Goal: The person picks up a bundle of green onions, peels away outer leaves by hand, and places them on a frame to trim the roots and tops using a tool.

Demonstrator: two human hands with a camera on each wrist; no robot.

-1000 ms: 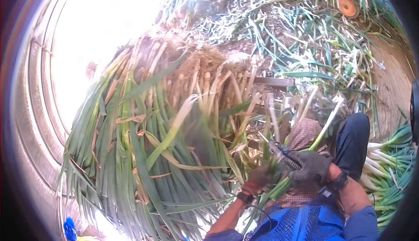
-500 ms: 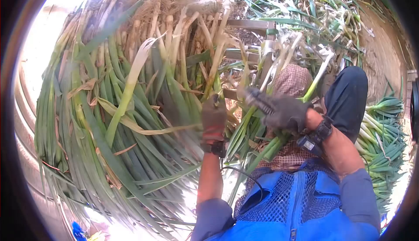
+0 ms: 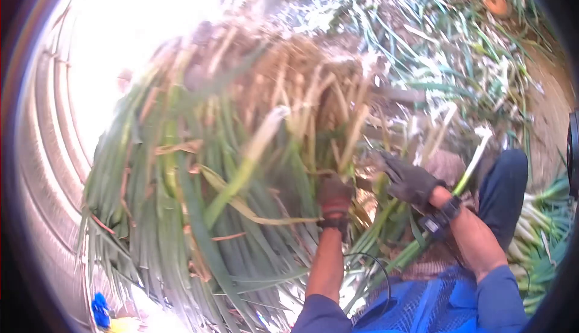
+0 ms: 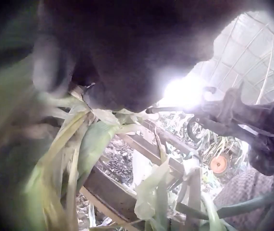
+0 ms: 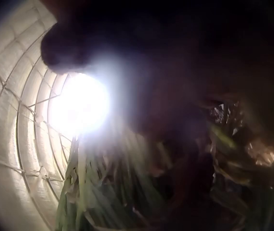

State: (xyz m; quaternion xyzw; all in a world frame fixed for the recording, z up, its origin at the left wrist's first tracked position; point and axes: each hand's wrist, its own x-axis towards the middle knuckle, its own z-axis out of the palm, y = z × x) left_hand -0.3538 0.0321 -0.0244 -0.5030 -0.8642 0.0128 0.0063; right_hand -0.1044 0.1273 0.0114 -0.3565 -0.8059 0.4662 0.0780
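My gloved left hand reaches into the right side of a big heap of long green onions, its fingers curled. Yellowish onion leaves hang right below those fingers in the left wrist view. My gloved right hand grips a dark air blow gun with a thin nozzle, pointing toward the left hand. Below my right forearm, a green onion with a white stalk lies across my lap. The right wrist view is mostly dark, with the hand's grip hidden.
A frame of bars stands beyond the onions. Cut leaves litter the ground ahead, near an orange round object. Cleaned onions lie to my right. A ribbed plastic wall curves along the left.
My left hand has gone from beside the lap forward and left into the heap. The right hand keeps the blow gun and has shifted slightly forward. The head view has swung about.
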